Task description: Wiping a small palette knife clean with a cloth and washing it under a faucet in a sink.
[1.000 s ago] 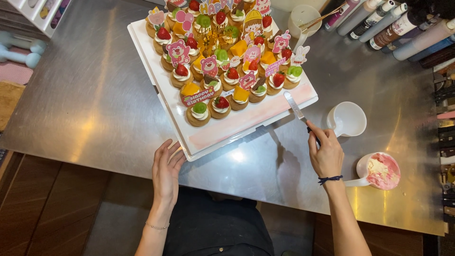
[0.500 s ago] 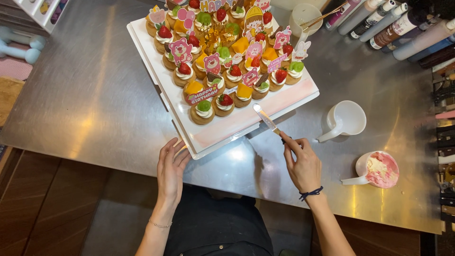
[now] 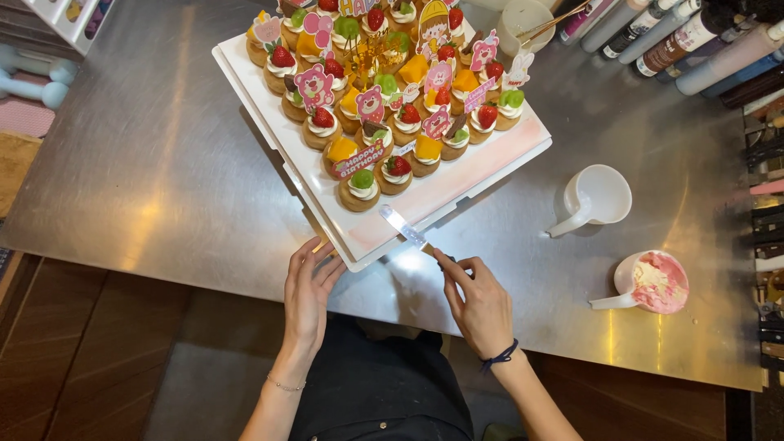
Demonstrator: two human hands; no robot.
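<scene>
In the head view, a white square board (image 3: 490, 167) carrying a cluster of small fruit-topped tarts (image 3: 384, 90) is seen on a steel tabletop (image 3: 147, 163), its near corner reaching towards the tabletop's front edge. A palette knife (image 3: 406, 229) is held in the right hand (image 3: 482, 306); the fingers are closed round the handle, with the forefinger laid along it, and the metal blade is rested flat on the bare pink-smeared margin of the board, just in front of the nearest tart. The left hand (image 3: 309, 294) is placed at the board's near corner, its fingers stretched out and slightly spread, the tips touching the board's edge, with nothing gripped. Pink paper toppers are stuck upright among the tarts.

To the right of the board, well apart from the hands, an empty white cup (image 3: 600, 196) is stood on the tabletop, and nearer the front edge a second cup holding pink cream (image 3: 657, 282) is seen. A row of bottles (image 3: 686, 37) is laid along the far right corner. Nothing is set between the knife and the board
</scene>
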